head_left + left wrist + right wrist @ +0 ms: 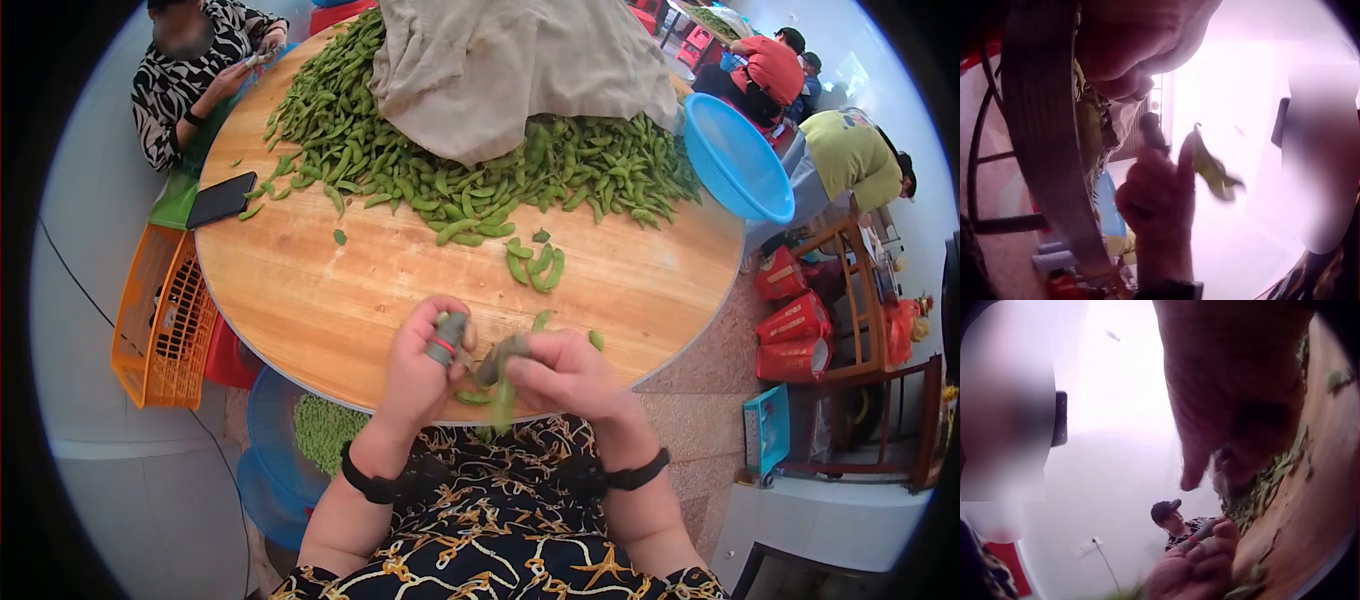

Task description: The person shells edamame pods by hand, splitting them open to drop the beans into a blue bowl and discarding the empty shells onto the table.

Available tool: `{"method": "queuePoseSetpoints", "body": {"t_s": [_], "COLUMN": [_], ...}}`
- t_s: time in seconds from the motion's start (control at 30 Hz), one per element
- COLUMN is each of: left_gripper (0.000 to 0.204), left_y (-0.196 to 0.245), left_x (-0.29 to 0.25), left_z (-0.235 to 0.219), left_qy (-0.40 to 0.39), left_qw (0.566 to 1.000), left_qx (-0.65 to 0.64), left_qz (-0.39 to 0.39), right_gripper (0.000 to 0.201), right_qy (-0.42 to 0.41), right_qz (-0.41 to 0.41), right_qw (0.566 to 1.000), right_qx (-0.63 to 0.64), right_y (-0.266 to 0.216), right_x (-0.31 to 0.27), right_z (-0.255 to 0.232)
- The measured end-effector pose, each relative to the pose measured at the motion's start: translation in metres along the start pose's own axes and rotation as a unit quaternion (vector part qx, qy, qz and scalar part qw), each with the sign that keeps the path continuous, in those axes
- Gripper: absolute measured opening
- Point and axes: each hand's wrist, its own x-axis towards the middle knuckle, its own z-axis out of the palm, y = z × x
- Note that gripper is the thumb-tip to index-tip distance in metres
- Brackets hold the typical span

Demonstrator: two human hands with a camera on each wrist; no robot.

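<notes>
My left hand is at the near edge of the round table, fingers curled in; its thumb bears a grey wrap with a red band. Beside it my right hand pinches a green edamame pod, blurred by motion, that hangs down past the table edge. A dark covering is on a right-hand digit. In the left wrist view the pod dangles by the right thumb. Another pod lies under the hands. A few pods rest farther in, before a large heap.
A beige cloth covers part of the heap. A blue basket leans at the table's right; a black phone lies left. Below left stand an orange crate and a blue basin of shelled beans. A person sits across.
</notes>
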Motion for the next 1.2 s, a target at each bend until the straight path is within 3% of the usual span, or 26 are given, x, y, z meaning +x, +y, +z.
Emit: {"method": "queuePoseSetpoints", "body": {"t_s": [0.03, 0.07, 0.1, 0.13, 0.2, 0.23, 0.37, 0.43, 0.47, 0.5, 0.53, 0.57, 0.63, 0.77, 0.8, 0.83, 0.87, 0.93, 0.97, 1.03, 1.1, 1.13, 1.17, 1.2], "left_gripper": [0.005, 0.006, 0.01, 0.01, 0.011, 0.011, 0.012, 0.014, 0.018, 0.025, 0.025, 0.028, 0.033, 0.029, 0.025, 0.022, 0.022, 0.015, 0.015, 0.012, 0.012, 0.012, 0.014, 0.014], "left_y": [0.005, 0.009, 0.011, 0.012, 0.014, 0.014, 0.008, 0.006, 0.005, 0.003, 0.003, 0.005, 0.007, 0.006, 0.005, 0.004, 0.003, -0.001, -0.002, -0.005, -0.009, -0.009, -0.004, -0.003], "left_x": [0.001, 0.003, 0.004, 0.004, 0.004, 0.004, 0.003, 0.001, 0.0, -0.001, -0.002, -0.001, 0.003, 0.004, 0.003, 0.003, 0.003, 0.004, 0.004, 0.005, 0.005, 0.007, 0.002, 0.002], "left_z": [-0.003, -0.004, -0.004, -0.005, -0.009, -0.009, -0.008, -0.003, 0.001, 0.005, 0.007, 0.01, 0.014, 0.014, 0.012, 0.01, 0.008, 0.004, 0.004, 0.004, 0.002, 0.002, 0.006, 0.007], "left_qy": [0.014, 0.026, 0.037, 0.035, 0.002, 0.002, -0.013, -0.026, -0.023, -0.017, -0.014, -0.019, -0.033, -0.034, -0.027, -0.018, -0.016, 0.005, 0.005, 0.006, 0.031, 0.056, 0.073, 0.063], "left_qw": [0.995, 0.978, 0.974, 0.974, 0.964, 0.964, 0.973, 0.98, 0.995, 0.999, 0.999, 0.991, 0.955, 0.95, 0.988, 1.0, 1.0, 0.987, 0.988, 0.994, 0.997, 0.996, 0.997, 0.997], "left_qx": [-0.1, -0.199, -0.215, -0.217, -0.248, -0.249, -0.211, -0.185, -0.096, -0.007, -0.007, 0.086, 0.217, 0.233, 0.114, -0.008, -0.007, -0.156, -0.155, -0.086, -0.041, 0.002, -0.015, -0.018], "left_qz": [-0.025, -0.049, -0.063, -0.062, -0.092, -0.091, -0.089, -0.074, -0.02, 0.033, 0.031, 0.102, 0.201, 0.207, 0.098, -0.011, -0.011, -0.027, -0.026, 0.067, 0.064, 0.066, 0.016, 0.029], "right_gripper": [0.018, 0.021, 0.025, 0.025, 0.025, 0.026, 0.023, 0.02, 0.02, 0.018, 0.016, 0.016, 0.015, 0.013, 0.013, 0.013, 0.014, 0.017, 0.021, 0.024, 0.029, 0.03, 0.03, 0.03], "right_qy": [0.0, 0.0, 0.122, 0.123, 0.224, 0.24, 0.245, 0.272, 0.271, 0.247, 0.218, 0.216, 0.103, 0.036, 0.035, 0.049, 0.062, 0.057, 0.054, 0.009, -0.056, -0.062, -0.068, -0.072], "right_qz": [-0.063, -0.126, -0.121, -0.121, -0.124, -0.093, -0.105, -0.198, -0.197, -0.176, -0.15, -0.149, 0.006, 0.006, 0.008, -0.016, -0.041, -0.029, -0.016, 0.009, 0.057, 0.052, 0.051, 0.051], "right_qw": [0.984, 0.935, 0.881, 0.88, 0.716, 0.699, 0.66, 0.702, 0.702, 0.796, 0.873, 0.875, 0.98, 0.998, 0.998, 0.997, 0.995, 0.996, 0.997, 0.999, 0.997, 0.996, 0.996, 0.996], "right_qx": [-0.169, -0.332, -0.44, -0.442, -0.649, -0.667, -0.702, -0.628, -0.628, -0.524, -0.409, -0.408, -0.173, -0.044, -0.042, -0.053, -0.065, -0.057, -0.05, -0.036, -0.002, 0.023, 0.013, 0.004], "right_y": [-0.008, -0.014, -0.017, -0.015, -0.01, -0.009, -0.001, 0.004, 0.003, 0.001, -0.001, -0.005, -0.015, -0.005, -0.004, -0.003, -0.002, 0.004, 0.007, 0.009, 0.009, 0.005, 0.005, 0.007], "right_x": [0.001, 0.006, 0.015, 0.023, 0.035, 0.036, 0.038, 0.036, 0.034, 0.031, 0.027, 0.023, 0.014, 0.006, 0.005, 0.005, 0.004, 0.002, 0.001, -0.002, -0.004, -0.006, -0.004, -0.004], "right_z": [-0.002, -0.003, -0.007, -0.013, -0.021, -0.016, -0.013, -0.019, -0.022, -0.023, -0.023, -0.02, -0.011, -0.004, -0.002, 0.001, 0.003, 0.009, 0.01, 0.008, 0.004, 0.008, 0.006, 0.005]}}
